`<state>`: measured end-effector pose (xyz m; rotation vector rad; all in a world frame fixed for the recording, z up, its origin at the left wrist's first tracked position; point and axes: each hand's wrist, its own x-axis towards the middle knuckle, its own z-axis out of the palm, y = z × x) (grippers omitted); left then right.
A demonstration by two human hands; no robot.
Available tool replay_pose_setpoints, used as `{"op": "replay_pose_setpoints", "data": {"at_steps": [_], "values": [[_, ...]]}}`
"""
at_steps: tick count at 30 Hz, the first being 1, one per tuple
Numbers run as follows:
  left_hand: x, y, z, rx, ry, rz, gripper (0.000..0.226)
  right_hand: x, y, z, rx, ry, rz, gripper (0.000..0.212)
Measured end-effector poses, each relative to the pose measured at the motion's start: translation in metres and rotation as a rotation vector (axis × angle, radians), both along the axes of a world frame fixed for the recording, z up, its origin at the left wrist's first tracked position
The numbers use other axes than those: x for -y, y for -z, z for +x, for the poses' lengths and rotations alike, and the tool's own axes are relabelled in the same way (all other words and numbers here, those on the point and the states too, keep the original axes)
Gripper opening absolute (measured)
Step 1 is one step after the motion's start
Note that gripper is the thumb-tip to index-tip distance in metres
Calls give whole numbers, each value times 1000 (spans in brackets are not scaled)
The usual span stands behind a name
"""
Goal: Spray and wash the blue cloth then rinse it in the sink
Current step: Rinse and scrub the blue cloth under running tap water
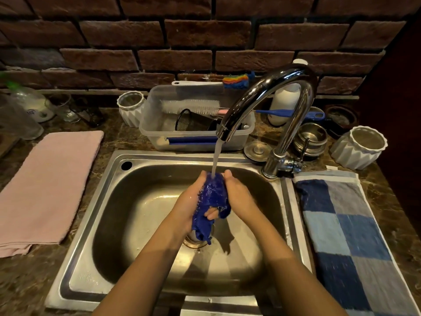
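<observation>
- Pink towel [50,190] lies flat on the brown stone tabletop [27,281], left of the sink.
- Behind it, near the brick wall, stands a white ribbed pot [131,108], just beside a clear plastic tub [205,147].
- A white bottle brush [191,107] lies across the tub's top, and a black mesh cup sits inside.
- The steel sink [141,201] takes up the middle, its basin wet.
- Over the basin, the left hand [191,197] has its grip clamped on the blue cloth [213,195] from the left side, fingers curled under it.
- The cloth is bunched and soaked, held upright between both palms above the drain, with its lower end hanging free.
- The right hand [239,195] presses in from the other side, its grip also closed round the cloth.
- A chrome tap [268,87] arches over from the right, and its water stream [216,156] lands on the top of the cloth.
- Stacked steel bowls [311,137] sit behind the tap's base.
- A blue checked towel [346,224] lies right of the sink, with a second white pot [360,147] at its far end.
</observation>
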<state>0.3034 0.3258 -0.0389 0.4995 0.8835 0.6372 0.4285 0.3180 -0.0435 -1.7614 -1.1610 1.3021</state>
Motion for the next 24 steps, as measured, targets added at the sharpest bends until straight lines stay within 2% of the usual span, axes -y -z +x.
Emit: {"op": "replay_pose_setpoints", "data": {"at_steps": [1,3,7,11,16,18,21,24], "values": [[-1,-1,-4,-20,17,13,47,-2,-2,-3,-110,13,-77,45],[-6,-2,-16,-98,42,34,48,-2,-2,-3,-220,8,-67,42],[-16,5,-34,-245,-10,35,41,6,8,-6,-208,-37,73,21],[-20,13,-30,-355,-32,97,50,8,12,-12,-218,59,81,20],[-19,19,-24,-633,39,275,36,5,23,-8,44,46,178,11],[-20,23,-22,-705,33,290,30,8,29,-11,192,22,220,16],[-23,32,-15,-686,-74,204,23,16,34,-22,359,-8,306,23],[-19,37,-4,-516,-199,46,22,21,34,-46,233,51,296,20]]}}
